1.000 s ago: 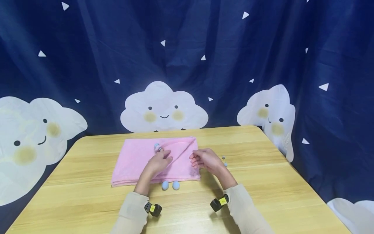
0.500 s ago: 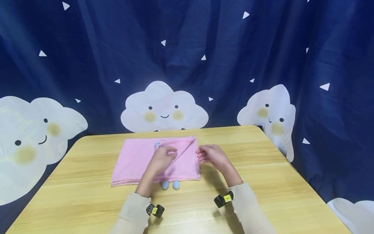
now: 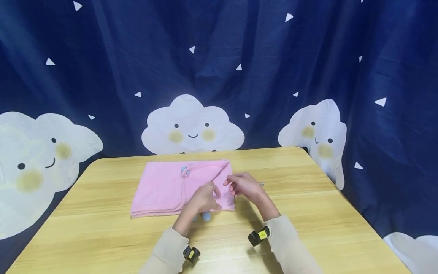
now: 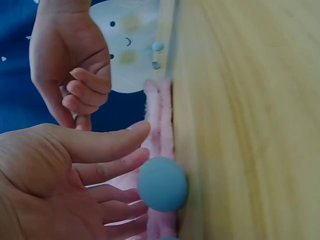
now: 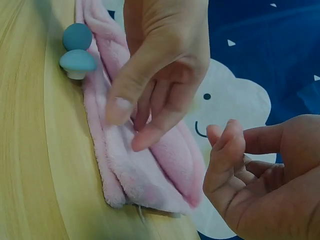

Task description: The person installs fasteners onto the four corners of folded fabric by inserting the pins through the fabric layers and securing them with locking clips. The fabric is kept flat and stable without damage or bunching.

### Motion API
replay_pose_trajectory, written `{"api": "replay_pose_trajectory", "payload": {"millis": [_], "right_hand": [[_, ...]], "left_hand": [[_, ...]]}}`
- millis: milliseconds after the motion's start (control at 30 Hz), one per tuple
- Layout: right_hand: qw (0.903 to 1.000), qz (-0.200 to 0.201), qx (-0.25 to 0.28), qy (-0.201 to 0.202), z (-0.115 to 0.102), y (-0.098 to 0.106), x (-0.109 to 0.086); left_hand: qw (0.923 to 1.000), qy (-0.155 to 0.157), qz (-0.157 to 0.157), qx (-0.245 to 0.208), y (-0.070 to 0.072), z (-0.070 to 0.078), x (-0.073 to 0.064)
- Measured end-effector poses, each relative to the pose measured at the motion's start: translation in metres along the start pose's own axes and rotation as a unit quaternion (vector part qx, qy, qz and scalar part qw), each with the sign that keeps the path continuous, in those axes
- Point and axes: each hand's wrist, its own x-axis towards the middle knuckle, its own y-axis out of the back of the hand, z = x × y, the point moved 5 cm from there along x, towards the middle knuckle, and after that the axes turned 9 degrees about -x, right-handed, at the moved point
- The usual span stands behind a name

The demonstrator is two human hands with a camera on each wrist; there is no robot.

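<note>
Your left hand (image 3: 204,199) has slid from the middle of the folded pink towel (image 3: 161,188) down to its near right corner, fingers straight and pressing it flat on the table (image 3: 308,213). Your right hand (image 3: 243,184) hovers beside it, loosely curled, holding nothing.

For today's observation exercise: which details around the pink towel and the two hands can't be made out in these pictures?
- Blue pins by the towel's near edge: head view, left hand partly covers them.
- Small item beyond the right hand: head view, mostly hidden, too small to identify.
- Blue piece on the towel: too small.
- Right hand's curled fingers: whether they pinch anything is unclear.
</note>
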Motion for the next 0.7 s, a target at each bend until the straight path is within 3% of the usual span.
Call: {"api": "replay_pose_trajectory", "payload": {"millis": [267, 500, 700], "right_hand": [[0.9971, -0.063, -0.042, -0.008, 0.002, -0.005, -0.003], [0.9895, -0.121, -0.08, -0.003, 0.002, -0.009, -0.008], [0.9839, -0.137, -0.114, -0.003, 0.006, -0.008, -0.009]], "left_hand": [[0.9996, -0.002, 0.016, 0.024, -0.002, -0.006, 0.002], [0.9993, -0.001, 0.027, -0.027, 0.007, -0.008, 0.002], [0.9977, -0.019, 0.061, -0.02, 0.02, -0.007, 0.004]]}}
